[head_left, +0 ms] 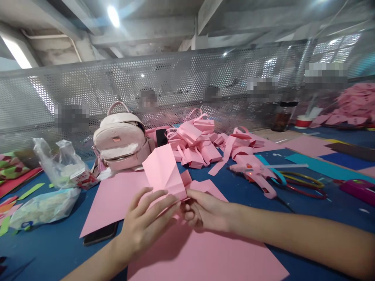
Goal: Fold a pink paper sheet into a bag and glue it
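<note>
Holding a folded pink paper upright above the counter, long axis pointing up and tilting slightly left; left hand and right hand fingers pinching its lower edge.

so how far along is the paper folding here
Done: a pile of folded pink pieces sits behind. In hand: left hand and right hand both grip one creased pink sheet. Left: flat pink sheets lie unfolded on the blue table.
</note>
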`<act>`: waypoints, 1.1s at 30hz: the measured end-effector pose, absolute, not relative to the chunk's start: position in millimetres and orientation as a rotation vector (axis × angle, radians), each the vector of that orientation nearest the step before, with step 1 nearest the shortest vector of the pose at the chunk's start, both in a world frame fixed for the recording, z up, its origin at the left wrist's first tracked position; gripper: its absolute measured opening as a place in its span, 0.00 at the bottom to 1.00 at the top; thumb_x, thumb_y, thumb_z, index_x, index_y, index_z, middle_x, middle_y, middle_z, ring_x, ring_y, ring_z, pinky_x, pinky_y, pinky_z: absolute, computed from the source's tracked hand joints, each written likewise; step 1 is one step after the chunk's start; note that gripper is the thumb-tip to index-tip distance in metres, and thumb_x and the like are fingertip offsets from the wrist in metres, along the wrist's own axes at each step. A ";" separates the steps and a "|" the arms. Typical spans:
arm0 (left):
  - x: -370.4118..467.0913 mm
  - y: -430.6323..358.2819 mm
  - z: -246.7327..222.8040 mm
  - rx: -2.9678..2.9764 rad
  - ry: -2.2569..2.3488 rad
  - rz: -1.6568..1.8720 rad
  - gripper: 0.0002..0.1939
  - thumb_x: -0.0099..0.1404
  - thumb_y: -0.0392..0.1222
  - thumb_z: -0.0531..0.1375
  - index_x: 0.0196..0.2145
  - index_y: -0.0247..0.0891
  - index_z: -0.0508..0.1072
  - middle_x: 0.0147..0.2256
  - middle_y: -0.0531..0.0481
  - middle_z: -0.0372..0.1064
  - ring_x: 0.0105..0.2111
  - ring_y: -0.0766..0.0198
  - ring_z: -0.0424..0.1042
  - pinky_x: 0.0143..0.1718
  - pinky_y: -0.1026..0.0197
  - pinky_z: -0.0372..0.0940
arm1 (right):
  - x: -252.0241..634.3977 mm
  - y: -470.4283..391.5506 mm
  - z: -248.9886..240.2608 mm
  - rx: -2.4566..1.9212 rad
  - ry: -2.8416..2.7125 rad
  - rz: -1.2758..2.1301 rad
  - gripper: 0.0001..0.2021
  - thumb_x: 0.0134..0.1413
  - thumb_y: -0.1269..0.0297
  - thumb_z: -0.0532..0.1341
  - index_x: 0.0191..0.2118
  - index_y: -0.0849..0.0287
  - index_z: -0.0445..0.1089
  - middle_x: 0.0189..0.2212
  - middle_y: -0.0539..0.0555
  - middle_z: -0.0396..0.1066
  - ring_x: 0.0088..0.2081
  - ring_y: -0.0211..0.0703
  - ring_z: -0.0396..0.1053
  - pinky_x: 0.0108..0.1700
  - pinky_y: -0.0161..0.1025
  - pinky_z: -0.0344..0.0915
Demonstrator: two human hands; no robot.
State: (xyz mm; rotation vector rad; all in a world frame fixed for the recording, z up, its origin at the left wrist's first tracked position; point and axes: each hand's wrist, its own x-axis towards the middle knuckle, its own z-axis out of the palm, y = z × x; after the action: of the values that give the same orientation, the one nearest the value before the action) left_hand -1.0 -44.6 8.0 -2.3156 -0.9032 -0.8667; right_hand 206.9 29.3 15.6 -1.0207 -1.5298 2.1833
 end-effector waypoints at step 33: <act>11.8 -29.5 26.1 -2.349 -0.994 -1.322 0.11 0.67 0.25 0.63 0.34 0.40 0.76 0.37 0.51 0.80 0.41 0.59 0.71 0.53 0.47 0.55 | 220.1 33.3 37.3 -0.298 -2.302 -0.047 0.12 0.70 0.70 0.55 0.34 0.59 0.71 0.31 0.52 0.72 0.35 0.43 0.61 0.37 0.42 0.55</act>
State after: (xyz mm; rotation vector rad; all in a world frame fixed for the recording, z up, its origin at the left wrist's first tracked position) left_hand 11.8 -29.5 26.1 -2.3486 -0.9937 -1.3218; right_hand 220.1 33.3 37.3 -0.2979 -2.3017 -0.0472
